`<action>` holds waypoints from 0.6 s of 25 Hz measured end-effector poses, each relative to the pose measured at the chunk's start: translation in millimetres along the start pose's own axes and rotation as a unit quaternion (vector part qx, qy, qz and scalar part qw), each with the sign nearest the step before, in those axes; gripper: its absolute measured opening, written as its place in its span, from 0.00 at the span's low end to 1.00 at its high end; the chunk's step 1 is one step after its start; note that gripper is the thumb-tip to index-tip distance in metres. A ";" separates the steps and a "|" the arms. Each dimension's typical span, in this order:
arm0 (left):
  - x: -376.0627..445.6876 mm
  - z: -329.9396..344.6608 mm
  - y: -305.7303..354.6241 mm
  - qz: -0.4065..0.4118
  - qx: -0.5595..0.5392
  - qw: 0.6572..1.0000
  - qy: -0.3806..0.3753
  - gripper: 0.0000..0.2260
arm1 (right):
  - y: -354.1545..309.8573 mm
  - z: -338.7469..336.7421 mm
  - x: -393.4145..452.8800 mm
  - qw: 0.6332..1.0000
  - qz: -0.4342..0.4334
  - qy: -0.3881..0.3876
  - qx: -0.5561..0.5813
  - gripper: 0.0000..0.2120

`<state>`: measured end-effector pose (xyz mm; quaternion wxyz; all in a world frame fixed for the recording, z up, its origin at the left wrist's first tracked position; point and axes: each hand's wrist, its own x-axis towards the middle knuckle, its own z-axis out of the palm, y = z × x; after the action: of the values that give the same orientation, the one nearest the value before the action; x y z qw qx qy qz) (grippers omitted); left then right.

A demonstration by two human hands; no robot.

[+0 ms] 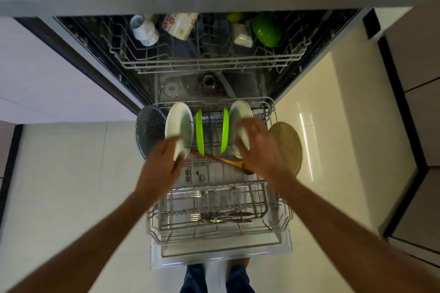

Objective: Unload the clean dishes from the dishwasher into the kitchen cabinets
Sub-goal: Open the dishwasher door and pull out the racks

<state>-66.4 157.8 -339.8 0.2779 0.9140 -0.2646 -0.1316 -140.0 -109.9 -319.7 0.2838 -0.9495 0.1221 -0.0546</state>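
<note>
The dishwasher's lower rack is pulled out over the open door. At its far end several plates stand on edge. My left hand grips the near rim of the left white plate, thumb on top. My right hand, blurred, wraps over the right white plate. Between them stand two green plates. A dark speckled plate is at the far left and a round woven mat at the far right. A wooden spoon lies across the rack beneath the plates.
Forks and spoons lie in the rack's near section. The upper rack holds a white mug, a flowered mug, a green bowl and a small white dish. A countertop edge runs overhead; cabinets stand at right.
</note>
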 end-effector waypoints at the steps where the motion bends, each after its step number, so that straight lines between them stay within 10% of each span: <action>1: 33.1 -24.9 5.3 0.029 0.030 0.996 0.074 0.21 | -1.4 -21.2 37.3 0.996 -0.029 0.074 -0.039 0.16; 4: 127.9 -83.3 11.3 0.065 0.168 0.964 0.198 0.26 | 12.7 -58.5 131.8 0.973 -0.029 0.139 -0.181 0.27; 7: 174.6 -95.8 -7.7 0.045 0.255 0.955 0.144 0.28 | 28.3 -63.2 162.6 0.973 -0.025 0.050 -0.224 0.28; 15: 135.6 -64.5 -9.4 0.021 0.231 0.948 0.216 0.20 | 20.2 -47.6 124.4 0.969 0.023 0.116 -0.218 0.34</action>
<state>74.4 117.3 -305.6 0.1121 0.9540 -0.2404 0.1398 -32.3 -184.0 -287.0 0.0550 -0.9727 0.1846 -0.1295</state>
